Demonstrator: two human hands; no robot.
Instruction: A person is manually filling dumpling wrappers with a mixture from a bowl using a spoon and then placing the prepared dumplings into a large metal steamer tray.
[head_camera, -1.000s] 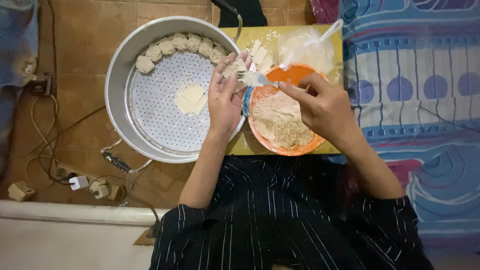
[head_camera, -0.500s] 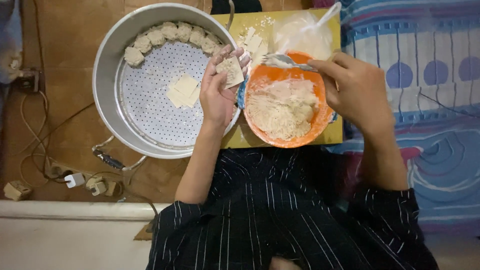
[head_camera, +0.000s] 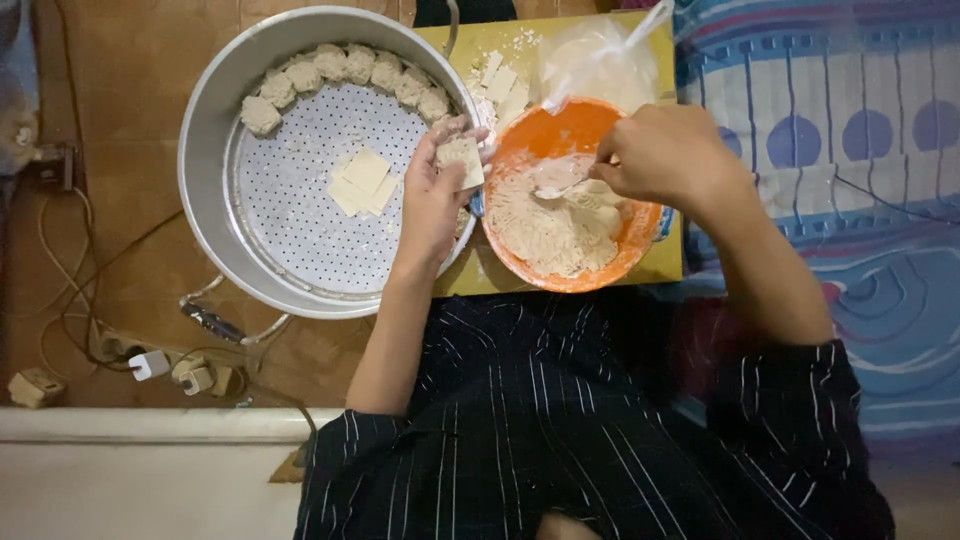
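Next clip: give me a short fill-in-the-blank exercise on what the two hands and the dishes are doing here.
1. The right hand dips a spoon into the ____ bowl of filling.
2. The left hand holds a square wrapper above the rim of the round metal ____.
3. Finished dumplings sit in a curved row along the tray's ____ edge.
4. Spare wrappers lie near the tray's ____.

Missing words: orange; tray; far; middle
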